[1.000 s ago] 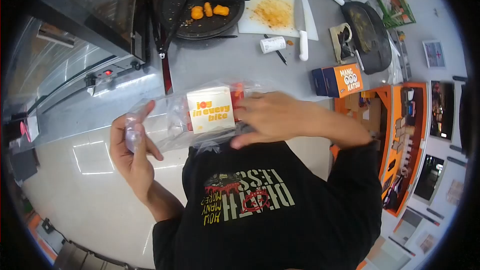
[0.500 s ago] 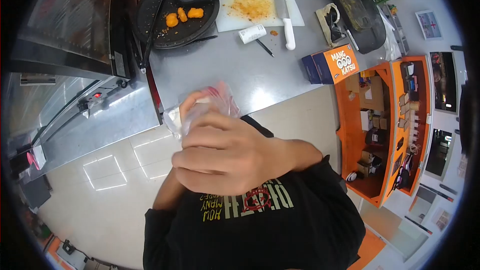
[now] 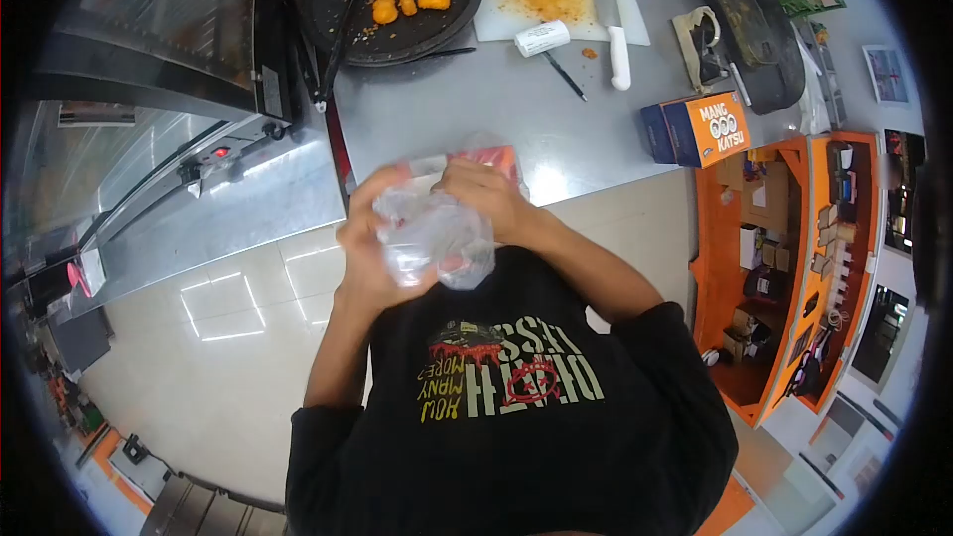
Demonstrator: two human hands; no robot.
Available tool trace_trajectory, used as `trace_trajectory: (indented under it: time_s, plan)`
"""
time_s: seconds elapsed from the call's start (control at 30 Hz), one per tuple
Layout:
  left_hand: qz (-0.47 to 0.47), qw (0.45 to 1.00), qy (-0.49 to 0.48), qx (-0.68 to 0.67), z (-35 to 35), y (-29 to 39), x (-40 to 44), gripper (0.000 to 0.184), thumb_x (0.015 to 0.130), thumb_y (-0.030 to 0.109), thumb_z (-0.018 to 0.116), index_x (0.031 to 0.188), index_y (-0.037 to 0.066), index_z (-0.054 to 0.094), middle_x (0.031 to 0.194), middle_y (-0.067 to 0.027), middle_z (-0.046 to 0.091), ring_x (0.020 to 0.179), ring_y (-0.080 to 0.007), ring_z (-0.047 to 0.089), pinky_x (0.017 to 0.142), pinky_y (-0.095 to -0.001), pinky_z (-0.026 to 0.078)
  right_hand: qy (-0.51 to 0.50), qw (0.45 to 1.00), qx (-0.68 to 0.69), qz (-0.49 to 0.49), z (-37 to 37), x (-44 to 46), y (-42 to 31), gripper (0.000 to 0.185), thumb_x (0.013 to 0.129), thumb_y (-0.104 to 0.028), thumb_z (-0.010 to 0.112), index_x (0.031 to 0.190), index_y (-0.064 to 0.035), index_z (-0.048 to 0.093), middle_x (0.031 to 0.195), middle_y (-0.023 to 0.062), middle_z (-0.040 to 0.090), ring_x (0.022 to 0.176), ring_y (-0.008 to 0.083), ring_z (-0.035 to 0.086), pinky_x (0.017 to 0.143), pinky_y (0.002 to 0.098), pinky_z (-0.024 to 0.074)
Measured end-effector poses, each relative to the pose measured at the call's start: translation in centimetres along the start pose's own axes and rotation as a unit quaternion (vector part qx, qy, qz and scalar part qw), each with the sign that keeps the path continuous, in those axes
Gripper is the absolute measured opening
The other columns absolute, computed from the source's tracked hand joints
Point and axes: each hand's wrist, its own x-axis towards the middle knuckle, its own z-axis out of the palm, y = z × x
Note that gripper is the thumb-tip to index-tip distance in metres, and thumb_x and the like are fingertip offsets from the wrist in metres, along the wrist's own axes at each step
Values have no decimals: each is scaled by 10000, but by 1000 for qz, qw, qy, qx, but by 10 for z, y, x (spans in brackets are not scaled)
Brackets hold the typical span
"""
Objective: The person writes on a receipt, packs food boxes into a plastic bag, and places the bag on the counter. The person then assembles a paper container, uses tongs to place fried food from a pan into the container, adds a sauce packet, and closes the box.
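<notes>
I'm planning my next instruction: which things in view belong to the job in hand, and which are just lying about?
Likely in the job:
clear plastic bag, held in the left hand and right hand
red item showing through it

Seemingly just lying about:
knife
cutting board
dark pan
white cylinder
pen
orange-and-blue box

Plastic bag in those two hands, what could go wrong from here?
The plastic bag looks thin and crumpled between the left hand and right hand, so a hard pull might tear it.
It is held near the front edge of the counter, so if the grip slips it could drop to the floor.
The handle of the knife juts past the cutting board; a careless reach might knock it.
</notes>
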Motion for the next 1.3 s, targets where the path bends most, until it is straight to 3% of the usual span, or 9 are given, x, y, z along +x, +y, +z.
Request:
trace_trajectory:
  time_s: [0.1,0.17,0.3,0.7,0.87,1.0,1.1,1.23,1.3]
  plan:
    - [-99,982,-99,128,2,-10,0,867,690,468,846,1351,-11,552,1382,-187,545,1314,-333,508,1129,-460,336,-34,989,-97,-109,5,0,10,186,708,-189,697,770,-53,586,784,71,550,773,254,617,705,394,518]
    - [28,943,-198,265,24,-32,-8,794,774,578,728,1355,60,576,1389,-143,553,1322,-306,503,1160,-456,282,-80,966,-143,-202,-6,20,3,174,682,-218,671,719,-79,572,775,48,541,753,225,609,686,382,513]
    - [53,931,-223,283,43,-66,-8,749,769,549,717,1351,97,583,1399,-112,555,1340,-294,486,1160,-458,281,-151,933,-126,-302,-11,58,-5,165,637,-263,639,655,-118,563,748,20,514,736,198,595,651,356,503]
    - [53,931,-251,259,58,-50,-17,590,775,437,664,1321,218,620,1428,-9,563,1388,-250,446,1150,-456,287,-43,983,-38,-174,12,29,-39,240,685,-292,681,679,-77,574,723,37,497,655,220,579,584,345,497]
    - [-109,965,-232,-49,86,-36,-8,483,862,465,559,1258,201,645,1422,-44,559,1381,-246,448,1137,-449,300,-59,980,-56,-179,3,40,-45,241,755,-300,683,715,-83,585,740,40,512,653,215,585,597,359,492]
    - [69,909,-274,307,76,-8,31,363,834,338,650,1136,139,685,1325,-84,625,1295,-283,531,1088,-470,362,-73,982,-18,-174,-16,50,-54,234,848,-301,678,777,-90,604,806,42,558,769,231,623,713,380,513]
    - [86,958,-204,184,64,-35,35,292,838,190,680,1096,57,647,1189,-135,673,1156,-328,621,1008,-479,436,87,991,99,3,-98,32,-53,403,950,-475,592,964,-73,627,956,66,622,938,227,625,889,390,475]
    - [125,965,-203,109,37,7,57,275,785,42,716,1054,26,659,1150,-125,688,1164,-318,640,999,-455,456,160,778,244,556,-127,-82,49,603,1023,-634,371,1212,-105,592,1219,54,613,1117,187,578,993,387,446]
    - [217,942,-248,61,37,24,74,397,772,48,725,1150,-46,645,1188,-199,681,1176,-362,648,952,-468,506,57,472,704,527,-113,-61,10,538,1032,-546,447,1310,-100,560,1267,40,602,1167,186,558,1087,362,401]
